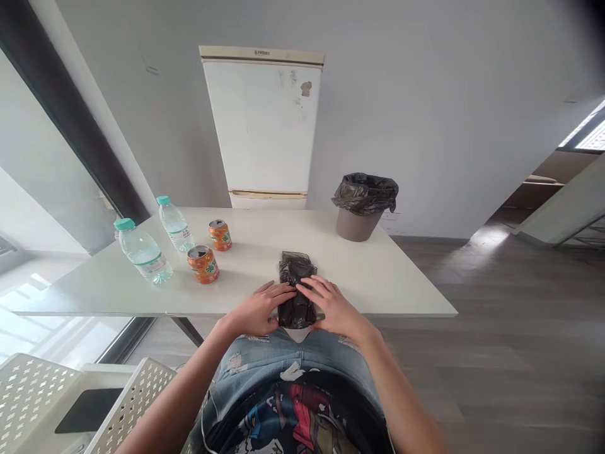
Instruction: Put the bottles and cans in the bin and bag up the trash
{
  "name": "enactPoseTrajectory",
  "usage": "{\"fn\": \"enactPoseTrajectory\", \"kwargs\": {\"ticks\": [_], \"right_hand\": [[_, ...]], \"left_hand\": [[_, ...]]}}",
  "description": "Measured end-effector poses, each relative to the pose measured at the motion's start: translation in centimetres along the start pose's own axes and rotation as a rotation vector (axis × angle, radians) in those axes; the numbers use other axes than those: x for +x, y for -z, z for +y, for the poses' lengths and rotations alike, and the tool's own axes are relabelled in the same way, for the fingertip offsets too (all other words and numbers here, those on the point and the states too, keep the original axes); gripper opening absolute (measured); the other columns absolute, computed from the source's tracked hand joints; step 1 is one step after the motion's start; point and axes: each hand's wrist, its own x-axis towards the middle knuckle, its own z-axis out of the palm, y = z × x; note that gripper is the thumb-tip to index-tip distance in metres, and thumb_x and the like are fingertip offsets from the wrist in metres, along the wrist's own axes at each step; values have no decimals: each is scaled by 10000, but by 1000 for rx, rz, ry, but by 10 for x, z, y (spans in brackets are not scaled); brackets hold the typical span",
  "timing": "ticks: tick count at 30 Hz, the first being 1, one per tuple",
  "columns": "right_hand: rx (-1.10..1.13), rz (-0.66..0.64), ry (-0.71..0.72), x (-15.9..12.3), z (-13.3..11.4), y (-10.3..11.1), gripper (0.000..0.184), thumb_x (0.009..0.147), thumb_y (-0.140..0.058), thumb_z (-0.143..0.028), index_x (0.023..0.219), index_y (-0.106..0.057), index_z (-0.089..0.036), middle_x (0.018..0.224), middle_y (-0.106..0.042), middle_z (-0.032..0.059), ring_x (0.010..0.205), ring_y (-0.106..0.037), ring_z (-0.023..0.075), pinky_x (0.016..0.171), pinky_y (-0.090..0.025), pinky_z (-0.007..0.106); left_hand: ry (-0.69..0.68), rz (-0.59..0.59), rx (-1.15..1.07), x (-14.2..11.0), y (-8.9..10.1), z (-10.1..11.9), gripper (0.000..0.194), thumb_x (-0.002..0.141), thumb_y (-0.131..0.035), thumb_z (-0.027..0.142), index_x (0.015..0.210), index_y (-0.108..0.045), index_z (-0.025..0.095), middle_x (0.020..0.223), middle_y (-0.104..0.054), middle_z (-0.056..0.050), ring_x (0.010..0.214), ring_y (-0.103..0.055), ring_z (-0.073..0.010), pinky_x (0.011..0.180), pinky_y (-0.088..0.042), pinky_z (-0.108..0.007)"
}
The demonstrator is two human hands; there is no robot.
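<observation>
The folded black plastic bag (297, 271) lies lengthwise on the white tabletop (387, 284), its near end at the front edge, seemingly slightly past it. The left hand (255, 310) and right hand (338, 310) flank it, unclenched, fingers extended over the film and thumbs apart near its sides; this placement probably keeps the light plastic flat and within easy reach. The lined bin (357, 226) stands upright near the far right edge, well apart from the bag, with white surface between. To the left, two orange cans (204, 270) (221, 237) and two bottles (147, 257) (176, 226) stand upright, leaving lateral room for the left hand, though the front edge offers the bag little support.
</observation>
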Motion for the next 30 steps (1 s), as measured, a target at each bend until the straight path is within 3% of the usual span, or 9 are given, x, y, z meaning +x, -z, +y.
{"fn": "enactPoseTrajectory", "kwargs": {"ticks": [4,8,10,13,17,20,24,27,30], "right_hand": [[48,38,51,2,-2,-9,650,905,-488,-25,1492,-589,-287,1557,-572,67,1463,-488,265,1247,-325,528],[285,212,-105,7,-9,-10,289,1030,-488,-231,1149,-751,-230,1215,-765,80,1142,-687,259,1045,-493,424],[402,274,-246,16,-8,-9,337,1060,-477,-391,985,-750,-209,985,-782,69,909,-709,251,850,-534,361],[497,332,-395,32,-1,-8,409,1025,-504,-495,845,-712,-192,800,-738,55,742,-671,242,694,-498,319],[521,376,-463,55,8,-7,292,997,-527,-412,870,-685,-202,891,-753,65,819,-697,239,704,-490,293],[372,376,-546,69,10,-6,269,997,-530,-344,783,-628,-212,828,-732,59,747,-667,217,647,-435,274],[172,334,-624,81,12,-8,244,1007,-538,-262,779,-619,-222,785,-714,49,695,-641,197,596,-363,269],[110,322,-660,83,12,-13,98,995,-572,-230,967,-666,-222,888,-733,64,773,-681,209,623,-413,266],[9,431,-611,79,8,-15,262,1003,-554,-229,1253,-620,-187,1135,-707,131,920,-700,234,711,-512,295]], "left_hand": [[12,66,-2,2,-7,2,856,703,-557,15,1512,-542,295,1567,-571,-77,1450,-535,-275,1257,-365,-519],[115,166,-126,8,-5,10,409,902,-526,96,1233,-697,264,1249,-758,-74,1185,-695,-252,1047,-519,-407],[259,212,-173,14,-4,12,207,1007,-506,261,1010,-711,234,980,-774,-67,919,-718,-240,833,-537,-350],[438,291,-192,29,-5,8,343,1045,-472,401,800,-624,216,754,-687,-35,686,-616,-196,659,-428,-298],[554,377,-240,54,-8,-6,318,1045,-475,404,824,-600,212,665,-618,-6,611,-569,-177,629,-377,-283],[618,447,-216,67,-11,-11,220,1043,-498,383,1017,-629,208,794,-686,-29,689,-630,-199,686,-443,-300],[512,558,-10,70,-17,-8,379,1030,-542,335,1385,-544,200,1236,-688,-128,1140,-633,-280,987,-494,-403],[431,485,145,67,-23,-8,414,1051,-497,316,1451,-545,220,1514,-540,-152,1337,-528,-320,1088,-452,-468],[418,330,211,66,-27,-12,360,1076,-432,304,1352,-645,217,1502,-580,-133,1346,-539,-318,1090,-447,-480]]}}
